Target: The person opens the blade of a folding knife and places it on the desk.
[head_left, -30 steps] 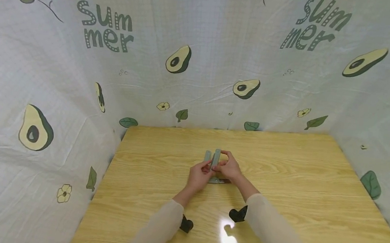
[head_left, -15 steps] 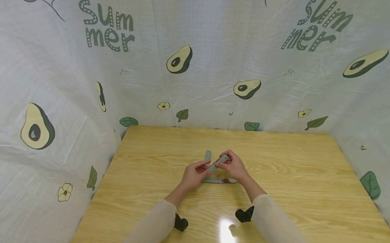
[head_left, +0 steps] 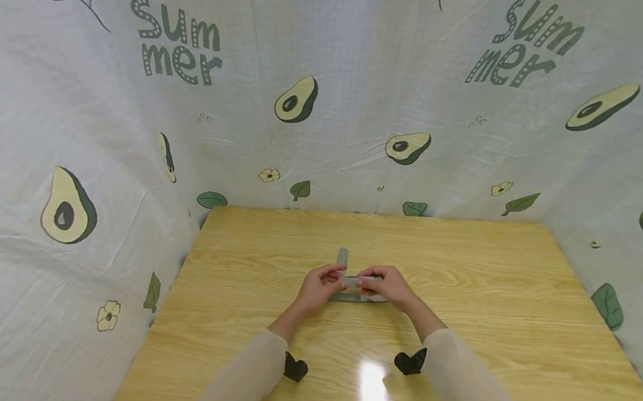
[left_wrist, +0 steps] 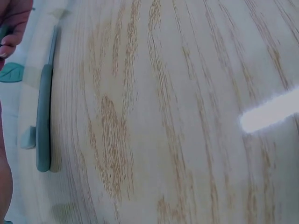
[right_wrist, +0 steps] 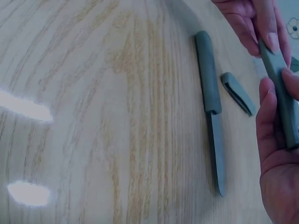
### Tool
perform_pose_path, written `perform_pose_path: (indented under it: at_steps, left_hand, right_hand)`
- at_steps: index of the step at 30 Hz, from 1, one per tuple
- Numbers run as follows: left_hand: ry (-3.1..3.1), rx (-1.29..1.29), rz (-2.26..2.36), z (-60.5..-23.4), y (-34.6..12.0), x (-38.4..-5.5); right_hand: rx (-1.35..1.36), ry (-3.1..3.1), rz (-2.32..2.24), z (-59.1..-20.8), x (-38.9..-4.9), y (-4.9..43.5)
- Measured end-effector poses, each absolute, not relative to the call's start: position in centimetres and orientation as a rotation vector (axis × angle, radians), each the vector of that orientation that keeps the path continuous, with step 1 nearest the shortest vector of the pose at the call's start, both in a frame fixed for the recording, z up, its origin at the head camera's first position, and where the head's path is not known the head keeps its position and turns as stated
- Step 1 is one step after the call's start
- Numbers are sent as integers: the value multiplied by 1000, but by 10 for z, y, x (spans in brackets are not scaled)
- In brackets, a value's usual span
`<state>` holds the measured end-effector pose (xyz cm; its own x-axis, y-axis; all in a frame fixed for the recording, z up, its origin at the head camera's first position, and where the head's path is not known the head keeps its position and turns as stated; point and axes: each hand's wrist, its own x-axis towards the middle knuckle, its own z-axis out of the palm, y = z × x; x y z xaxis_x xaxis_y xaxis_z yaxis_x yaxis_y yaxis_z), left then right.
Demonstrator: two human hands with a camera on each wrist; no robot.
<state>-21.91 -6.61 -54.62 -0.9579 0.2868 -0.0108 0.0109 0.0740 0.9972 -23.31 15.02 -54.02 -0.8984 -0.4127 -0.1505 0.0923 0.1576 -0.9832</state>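
My left hand [head_left: 320, 286] and right hand [head_left: 391, 288] pinch opposite ends of a slim grey-green handle-shaped piece [right_wrist: 280, 88]. It lies crosswise, just above the table in the head view. No blade shows on it, and fingers cover much of it. Below and nearer to me, a knife [right_wrist: 212, 98] with a grey-green handle lies on the wood, its blade [right_wrist: 216, 154] bare and pointing right. Beyond the knife rests a second grey-green piece [head_left: 342, 256] with a slot along its edge, pointing away from me, its near end partly behind the left fingers.
The wood-grain table [head_left: 269, 241] meets a white cloth [head_left: 338, 163] printed with avocados, hanging at the back and both sides. Black wrist mounts [head_left: 295, 367] stick out inward from the beige sleeves [head_left: 254, 371]. A bright glare streak [head_left: 376, 398] lies on the near tabletop.
The held piece has turned from upright to tilted to crosswise, its far end swinging right. My right hand has moved right and lower, and the left hand slightly left. The knife has not visibly moved.
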Motion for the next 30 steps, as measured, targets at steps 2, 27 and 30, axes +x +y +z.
perform_pose_path:
  at_steps: [2, 27, 30]
  left_hand:
    - [2150, 285, 1961, -552, -66, -221]
    - [2163, 282, 1701, -552, -73, -215]
    - [2170, 275, 1677, -553, -75, -216]
  right_hand:
    - [-317, 2036, -1792, -541, -231, 150]
    - [-289, 2095, -1791, -548, -215, 139]
    - [-259, 2118, -1791, -548, -212, 137]
